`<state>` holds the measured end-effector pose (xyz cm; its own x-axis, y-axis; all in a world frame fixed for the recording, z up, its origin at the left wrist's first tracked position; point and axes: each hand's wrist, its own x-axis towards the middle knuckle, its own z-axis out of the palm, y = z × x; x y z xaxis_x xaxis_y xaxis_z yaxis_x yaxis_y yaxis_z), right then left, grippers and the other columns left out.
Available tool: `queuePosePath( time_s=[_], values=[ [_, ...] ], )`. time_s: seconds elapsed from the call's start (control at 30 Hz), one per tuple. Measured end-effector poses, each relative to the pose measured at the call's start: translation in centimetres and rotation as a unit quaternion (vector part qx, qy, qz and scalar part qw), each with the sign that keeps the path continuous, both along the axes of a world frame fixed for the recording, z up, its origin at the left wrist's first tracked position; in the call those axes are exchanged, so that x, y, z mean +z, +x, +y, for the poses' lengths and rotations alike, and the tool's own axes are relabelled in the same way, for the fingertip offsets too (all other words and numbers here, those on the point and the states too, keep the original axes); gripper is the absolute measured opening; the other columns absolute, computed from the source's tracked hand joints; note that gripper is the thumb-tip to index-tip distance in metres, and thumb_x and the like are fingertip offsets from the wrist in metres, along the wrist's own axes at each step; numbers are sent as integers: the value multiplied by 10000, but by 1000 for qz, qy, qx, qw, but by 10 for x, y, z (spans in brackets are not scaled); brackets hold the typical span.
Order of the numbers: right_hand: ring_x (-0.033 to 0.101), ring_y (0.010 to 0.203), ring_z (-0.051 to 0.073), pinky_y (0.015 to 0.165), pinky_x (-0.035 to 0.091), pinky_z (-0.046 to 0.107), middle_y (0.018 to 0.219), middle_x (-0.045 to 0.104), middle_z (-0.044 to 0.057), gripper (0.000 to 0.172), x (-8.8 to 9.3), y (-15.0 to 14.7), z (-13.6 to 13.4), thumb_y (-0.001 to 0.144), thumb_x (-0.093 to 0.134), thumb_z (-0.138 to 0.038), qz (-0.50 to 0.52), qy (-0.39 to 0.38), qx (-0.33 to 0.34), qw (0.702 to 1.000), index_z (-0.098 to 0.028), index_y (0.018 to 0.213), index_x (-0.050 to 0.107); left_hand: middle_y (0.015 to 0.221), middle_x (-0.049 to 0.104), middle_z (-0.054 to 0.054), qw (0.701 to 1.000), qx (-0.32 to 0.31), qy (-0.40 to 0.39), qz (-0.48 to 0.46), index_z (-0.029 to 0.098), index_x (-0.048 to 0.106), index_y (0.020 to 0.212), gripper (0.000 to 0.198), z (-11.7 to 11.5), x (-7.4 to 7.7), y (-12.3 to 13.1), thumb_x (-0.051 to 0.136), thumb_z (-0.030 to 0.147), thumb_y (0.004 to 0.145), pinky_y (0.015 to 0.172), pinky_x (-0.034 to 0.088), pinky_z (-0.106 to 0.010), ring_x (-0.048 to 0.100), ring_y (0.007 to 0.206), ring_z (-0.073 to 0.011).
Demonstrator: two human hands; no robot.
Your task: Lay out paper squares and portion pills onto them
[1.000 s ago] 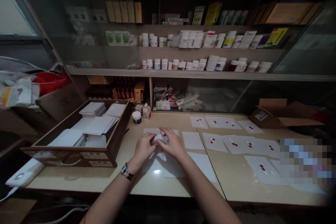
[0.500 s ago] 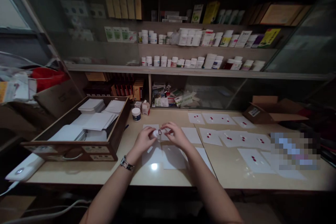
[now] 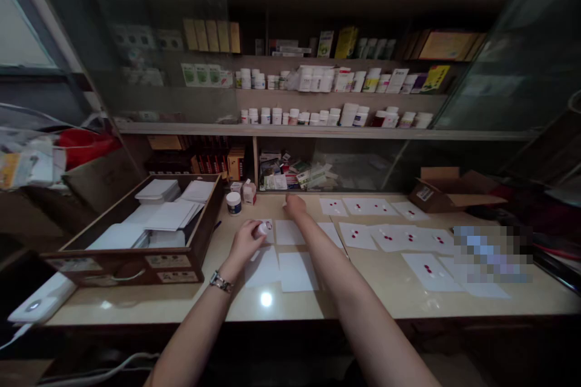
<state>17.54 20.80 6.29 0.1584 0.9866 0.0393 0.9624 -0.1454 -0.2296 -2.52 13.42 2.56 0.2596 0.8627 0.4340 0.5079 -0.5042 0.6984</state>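
Note:
My left hand (image 3: 244,246) grips a small white bottle (image 3: 262,229) above the near sheets, its end tilted to the right. My right hand (image 3: 295,205) is stretched forward, fingertips down at the back of the pale counter (image 3: 390,293), and whatever it may hold is hidden. Several blank white sheets (image 3: 297,271) lie between and below my hands. Close to my left hand stands a white jar with a dark lid (image 3: 233,204), beside a small white carton (image 3: 249,192). Sheets with red spots (image 3: 357,236) are spread to the right.
A wooden drawer (image 3: 136,269) holding stacks of white paper packets stands at the left of the counter. An open cardboard box (image 3: 447,190) sits at the back right. Shelves of medicine bottles and boxes (image 3: 318,81) rise behind, partly behind glass. A white device (image 3: 40,299) lies at the left edge.
My right hand has left the bottle and moved forward to the back of the counter. My left hand still has the bottle. The view has tilted slightly upward.

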Motion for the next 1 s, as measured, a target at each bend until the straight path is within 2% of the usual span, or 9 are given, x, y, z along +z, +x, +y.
queuePosePath(
  time_s=[0.17, 0.4, 0.5, 0.57, 0.73, 0.8, 0.83, 0.93, 1.0],
  values=[
    [641, 1023, 253, 800, 446, 286, 1101, 684, 184, 335, -16, 2, 1, 793, 558, -75, 5, -4, 0, 1000, -101, 1120, 625, 938, 649, -60, 1000, 8, 5, 2, 147, 673, 980, 303, 3, -2, -1, 645, 61, 691, 787, 498, -300, 609, 862, -183],
    [628, 974, 217, 796, 441, 283, 1075, 680, 120, 236, -9, -2, -29, 825, 584, -201, 72, 81, 60, 992, -170, 1045, 666, 947, 658, -63, 1000, -3, 18, -5, 149, 672, 985, 309, 2, -4, -2, 636, 53, 693, 815, 504, -318, 616, 874, -188],
    [631, 837, 183, 753, 455, 274, 874, 693, 63, 106, -11, -4, -53, 789, 635, -239, 242, 145, 193, 940, -177, 841, 705, 947, 653, -58, 1000, -14, 20, -14, 161, 672, 990, 321, 1, -4, -1, 631, 47, 693, 813, 505, -318, 614, 871, -185],
    [629, 850, 188, 762, 462, 288, 887, 689, 67, 92, -15, -6, -66, 759, 671, -260, 336, 160, 256, 892, -183, 766, 719, 961, 649, -62, 999, -28, 27, -18, 167, 670, 1002, 320, -1, -3, 0, 630, 57, 705, 819, 505, -324, 610, 888, -188],
    [640, 805, 210, 777, 477, 337, 824, 715, 60, 72, -32, -17, -81, 720, 668, -234, 490, 103, 222, 837, -200, 733, 731, 973, 643, -68, 998, -39, 44, -3, 167, 672, 1023, 326, -3, -3, 1, 628, 67, 716, 832, 507, -338, 609, 908, -197],
    [640, 748, 191, 739, 489, 319, 762, 710, 31, 46, -39, -25, -81, 703, 668, -214, 601, 94, 138, 781, -200, 734, 699, 968, 637, -69, 999, -29, 46, 6, 159, 671, 1026, 332, -3, -2, 1, 622, 61, 713, 824, 511, -335, 608, 903, -198],
    [643, 741, 180, 719, 494, 302, 760, 708, 23, 43, -42, -29, -81, 711, 662, -214, 668, 89, 87, 733, -200, 749, 678, 970, 634, -71, 998, -24, 52, 10, 158, 670, 1030, 333, -3, -2, 1, 615, 58, 717, 823, 511, -336, 606, 905, -199],
    [660, 739, 159, 678, 513, 266, 767, 701, 43, 70, -45, -39, -80, 810, 587, -243, 837, 22, -41, 545, -181, 801, 617, 995, 623, -78, 994, -26, 97, 40, 170, 663, 1046, 336, -3, -2, 1, 585, 53, 741, 842, 503, -348, 587, 932, -205],
    [663, 705, 161, 646, 526, 264, 742, 692, 68, 149, -43, -43, -80, 880, 506, -254, 891, -31, -79, 445, -165, 799, 593, 1013, 615, -86, 986, -46, 142, 80, 180, 656, 1057, 347, -1, -4, 3, 550, 37, 758, 859, 492, -365, 567, 950, -210]
  ],
)
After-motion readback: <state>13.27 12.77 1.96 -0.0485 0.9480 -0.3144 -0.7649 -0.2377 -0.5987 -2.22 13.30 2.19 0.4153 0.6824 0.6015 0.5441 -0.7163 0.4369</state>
